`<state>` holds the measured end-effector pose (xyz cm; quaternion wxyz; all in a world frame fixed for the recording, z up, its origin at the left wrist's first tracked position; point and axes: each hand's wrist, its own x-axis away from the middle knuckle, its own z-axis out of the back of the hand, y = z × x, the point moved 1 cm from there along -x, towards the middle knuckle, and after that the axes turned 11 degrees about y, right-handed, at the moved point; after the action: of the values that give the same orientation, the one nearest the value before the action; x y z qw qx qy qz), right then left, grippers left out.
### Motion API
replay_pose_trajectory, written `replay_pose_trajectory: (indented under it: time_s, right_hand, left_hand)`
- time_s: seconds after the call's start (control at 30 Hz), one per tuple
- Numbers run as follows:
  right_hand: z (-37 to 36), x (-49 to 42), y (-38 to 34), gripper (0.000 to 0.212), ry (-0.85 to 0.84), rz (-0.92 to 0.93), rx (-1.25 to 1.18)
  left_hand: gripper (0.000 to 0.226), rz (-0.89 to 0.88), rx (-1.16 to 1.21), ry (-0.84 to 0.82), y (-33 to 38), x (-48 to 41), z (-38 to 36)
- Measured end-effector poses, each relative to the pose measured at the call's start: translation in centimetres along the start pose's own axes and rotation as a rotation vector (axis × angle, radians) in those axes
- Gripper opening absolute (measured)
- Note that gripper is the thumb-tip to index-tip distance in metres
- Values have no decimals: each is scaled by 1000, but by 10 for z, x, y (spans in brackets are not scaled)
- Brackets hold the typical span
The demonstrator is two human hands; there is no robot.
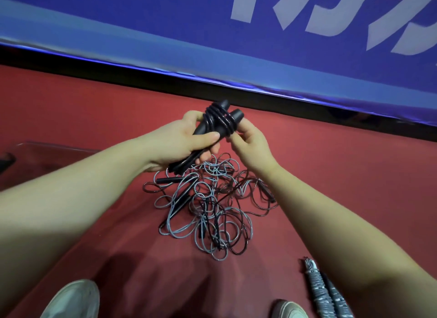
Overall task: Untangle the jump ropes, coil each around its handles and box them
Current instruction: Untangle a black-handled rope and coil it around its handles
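Left hand (182, 144) grips the black handles (237, 115); right hand (251, 143) pinches the rope (220, 119) above the tangle (208, 211). Wraps are best kept tight, end tucked.

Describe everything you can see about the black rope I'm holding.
The black rope has two matte black handles held side by side, with glossy dark cord wound several turns around their upper part. It tilts, tops pointing up and away. The left hand grips the handles' middle; the right hand pinches the cord. It is above the tangled pile.
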<state>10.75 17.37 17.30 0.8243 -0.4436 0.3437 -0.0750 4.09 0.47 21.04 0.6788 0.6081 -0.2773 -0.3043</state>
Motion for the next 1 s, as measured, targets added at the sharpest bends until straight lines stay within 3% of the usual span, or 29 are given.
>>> replay_pose_trajectory:
  time_s: [0.07, 0.23, 0.33, 0.4, 0.5, 0.67, 0.77, 0.87, 1.0]
  right_hand:
    - [-10, -2, -5, 28, 18, -7, 139]
    - [-28, -1, -7, 31, -172, -225, -7]
    - [-31, 0, -6, 29, -209, -220, 73]
    - [-32, 2, -2, 23, -191, -188, 137]
    - [-35, 3, 1, 17, -146, -166, 227]
    - [-43, 4, -2, 25, -66, -214, 161]
    - [-50, 2, -6, 23, -55, -219, 127]
    - [-48, -1, -3, 14, -54, -230, 103]
    - [-42, 5, 7, 28, -58, -246, 43]
  left_hand:
    - [30, -2, 20, 64, 1, 0, 2]
    - [40, 18, -85, 178, -8, -4, 18]
    - [27, 14, -143, 173, -10, -5, 29]
    - [14, -3, -131, 184, -10, -6, 31]
    - [13, -16, -59, 214, -9, -9, 29]
    - [29, 2, -39, 295, -11, -14, 30]
    - [11, -23, 5, 286, -9, -16, 34]
    - [10, -51, 50, 324, -2, -20, 37]
    - [17, -49, 61, 382, 0, -25, 36]
